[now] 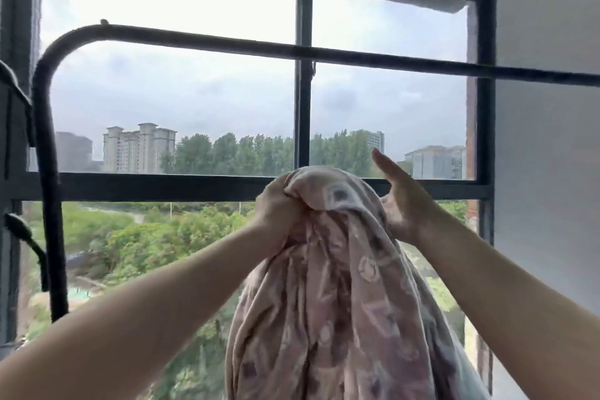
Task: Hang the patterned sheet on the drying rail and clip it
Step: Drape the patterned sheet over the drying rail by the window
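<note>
Head view: clenches bunched top of patterned sheet [334,286] in left grip [279,204], long axis vertical; holds right grip [397,201] flat-open alongside.

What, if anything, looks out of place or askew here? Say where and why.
The patterned sheet hangs bunched in a wad from the left hand, below the drying rail, not spread over it. The right hand is open beside it. Nothing looks torn or damaged.
</note>
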Action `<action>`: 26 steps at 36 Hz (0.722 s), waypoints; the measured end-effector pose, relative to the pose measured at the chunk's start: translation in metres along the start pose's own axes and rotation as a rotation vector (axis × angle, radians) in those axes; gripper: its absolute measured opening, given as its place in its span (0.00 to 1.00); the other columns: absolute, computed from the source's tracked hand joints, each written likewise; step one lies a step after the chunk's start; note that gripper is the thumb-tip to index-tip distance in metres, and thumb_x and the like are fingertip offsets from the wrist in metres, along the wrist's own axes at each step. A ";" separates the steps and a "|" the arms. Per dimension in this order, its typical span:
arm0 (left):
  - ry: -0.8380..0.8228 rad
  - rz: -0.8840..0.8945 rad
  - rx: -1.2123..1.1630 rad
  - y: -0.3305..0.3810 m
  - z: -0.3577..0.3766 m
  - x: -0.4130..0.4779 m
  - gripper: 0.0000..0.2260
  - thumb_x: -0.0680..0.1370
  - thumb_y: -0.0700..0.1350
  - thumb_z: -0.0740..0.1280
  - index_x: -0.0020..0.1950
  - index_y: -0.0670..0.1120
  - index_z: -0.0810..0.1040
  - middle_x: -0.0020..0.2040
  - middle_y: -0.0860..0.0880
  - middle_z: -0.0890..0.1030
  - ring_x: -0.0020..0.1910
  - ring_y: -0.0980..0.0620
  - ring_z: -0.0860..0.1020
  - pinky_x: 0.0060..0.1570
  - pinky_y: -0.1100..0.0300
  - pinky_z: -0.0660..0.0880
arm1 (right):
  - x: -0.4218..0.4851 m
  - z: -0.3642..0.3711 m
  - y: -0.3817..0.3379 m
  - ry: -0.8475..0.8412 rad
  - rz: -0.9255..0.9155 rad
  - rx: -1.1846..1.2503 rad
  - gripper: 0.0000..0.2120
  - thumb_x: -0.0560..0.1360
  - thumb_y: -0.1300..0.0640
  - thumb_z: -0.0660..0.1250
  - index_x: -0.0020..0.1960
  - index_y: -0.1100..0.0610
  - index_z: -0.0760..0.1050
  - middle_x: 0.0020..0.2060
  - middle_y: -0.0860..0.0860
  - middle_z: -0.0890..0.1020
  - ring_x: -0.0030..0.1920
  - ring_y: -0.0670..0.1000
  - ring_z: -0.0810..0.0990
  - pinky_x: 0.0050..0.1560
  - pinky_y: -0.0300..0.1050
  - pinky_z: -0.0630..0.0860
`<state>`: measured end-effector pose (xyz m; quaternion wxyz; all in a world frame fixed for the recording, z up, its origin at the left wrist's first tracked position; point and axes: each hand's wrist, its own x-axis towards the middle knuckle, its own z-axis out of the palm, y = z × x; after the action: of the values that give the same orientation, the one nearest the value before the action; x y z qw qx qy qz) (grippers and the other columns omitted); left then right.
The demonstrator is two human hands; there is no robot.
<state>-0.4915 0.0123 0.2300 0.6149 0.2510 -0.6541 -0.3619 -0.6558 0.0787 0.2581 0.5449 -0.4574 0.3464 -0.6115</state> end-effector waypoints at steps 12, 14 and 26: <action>-0.001 -0.132 0.173 0.015 0.012 0.020 0.02 0.71 0.40 0.66 0.40 0.46 0.77 0.30 0.46 0.76 0.24 0.50 0.70 0.24 0.63 0.69 | -0.011 -0.006 0.022 0.287 -0.465 -1.216 0.06 0.66 0.62 0.69 0.41 0.55 0.75 0.36 0.51 0.80 0.41 0.53 0.79 0.38 0.37 0.76; -0.104 -0.104 0.212 0.030 0.009 0.021 0.04 0.70 0.39 0.71 0.38 0.46 0.78 0.30 0.47 0.77 0.23 0.53 0.72 0.24 0.64 0.70 | -0.012 -0.007 0.010 0.382 -0.574 -1.256 0.11 0.69 0.65 0.66 0.31 0.54 0.70 0.28 0.48 0.74 0.34 0.50 0.74 0.26 0.31 0.65; -0.521 0.143 0.971 0.080 -0.014 0.038 0.10 0.70 0.41 0.71 0.32 0.52 0.74 0.32 0.53 0.76 0.35 0.55 0.75 0.35 0.65 0.73 | 0.002 -0.003 -0.022 0.419 -0.601 -1.417 0.16 0.72 0.69 0.57 0.31 0.53 0.64 0.31 0.51 0.72 0.39 0.53 0.71 0.30 0.41 0.62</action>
<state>-0.4724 0.0296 0.3160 0.2695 0.3627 -0.8917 -0.0262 -0.6657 0.0798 0.2777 -0.1399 -0.6445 0.6096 -0.4398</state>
